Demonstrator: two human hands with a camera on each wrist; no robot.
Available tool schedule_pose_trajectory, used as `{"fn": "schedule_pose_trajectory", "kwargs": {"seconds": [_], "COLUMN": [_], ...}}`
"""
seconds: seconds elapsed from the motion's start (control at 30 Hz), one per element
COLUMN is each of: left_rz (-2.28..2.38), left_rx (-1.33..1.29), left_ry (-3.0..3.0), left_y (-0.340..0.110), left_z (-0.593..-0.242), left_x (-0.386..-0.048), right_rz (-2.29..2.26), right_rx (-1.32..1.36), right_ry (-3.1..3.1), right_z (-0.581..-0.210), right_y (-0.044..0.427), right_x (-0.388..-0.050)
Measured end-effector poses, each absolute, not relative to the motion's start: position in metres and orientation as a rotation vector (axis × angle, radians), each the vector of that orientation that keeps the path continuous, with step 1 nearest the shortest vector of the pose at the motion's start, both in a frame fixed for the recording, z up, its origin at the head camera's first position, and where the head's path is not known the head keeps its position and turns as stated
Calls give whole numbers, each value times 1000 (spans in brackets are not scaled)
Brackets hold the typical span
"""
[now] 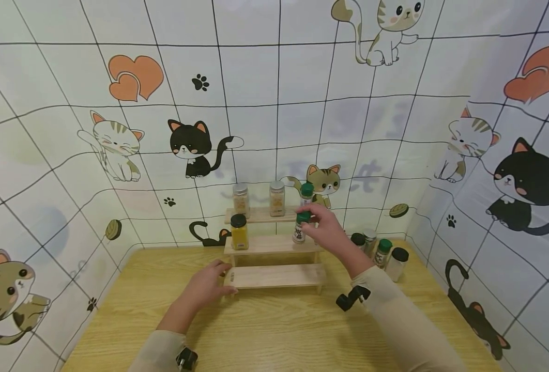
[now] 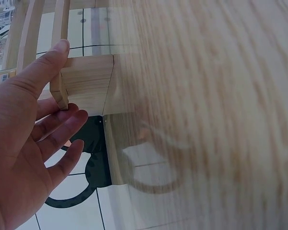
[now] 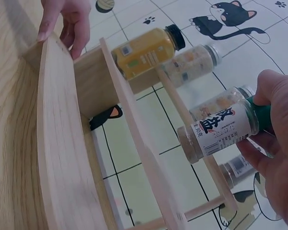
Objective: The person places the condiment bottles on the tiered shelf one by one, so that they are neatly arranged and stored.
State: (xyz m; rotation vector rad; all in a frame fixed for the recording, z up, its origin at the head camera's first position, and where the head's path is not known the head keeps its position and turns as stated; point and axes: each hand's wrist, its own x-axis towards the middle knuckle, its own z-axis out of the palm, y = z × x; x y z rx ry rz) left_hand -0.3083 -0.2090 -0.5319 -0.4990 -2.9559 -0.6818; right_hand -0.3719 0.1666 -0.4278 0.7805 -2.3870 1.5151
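Observation:
A three-tier wooden rack (image 1: 274, 276) stands against the back wall. My left hand (image 1: 204, 285) holds the left end of its lowest tier; in the left wrist view the thumb of this hand (image 2: 26, 124) lies on the board end (image 2: 59, 88), fingers below. My right hand (image 1: 326, 231) pinches the green cap of a labelled jar (image 1: 299, 233) at the right part of the middle tier. The right wrist view has the jar (image 3: 218, 129) tilted in the frame, its cap gripped by my right hand (image 3: 283, 124); whether its base touches the tier, I cannot tell.
A yellow jar (image 1: 239, 235) with a black lid stands on the middle tier's left. Two silver-lidded jars (image 1: 241, 199) (image 1: 277, 200) and a green-capped jar (image 1: 306, 191) are on the top tier. Several jars (image 1: 397, 263) stand on the table right of the rack, near my right forearm.

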Motion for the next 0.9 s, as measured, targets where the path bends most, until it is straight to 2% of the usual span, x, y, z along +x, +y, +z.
{"fn": "schedule_pose_trajectory", "kwargs": {"seconds": [0.5, 0.9], "left_rz": [-667, -655], "left_rx": [-498, -493], "left_ry": [-2966, -2957], "left_y": [-209, -211], "left_z": [-534, -540], "left_x": [-312, -315], "right_rz": [1477, 1511], "right_rx": [940, 986], "right_ry": [-2513, -2533], "right_z": [-424, -437], "right_y": [131, 115], "right_x": [-392, -404]}}
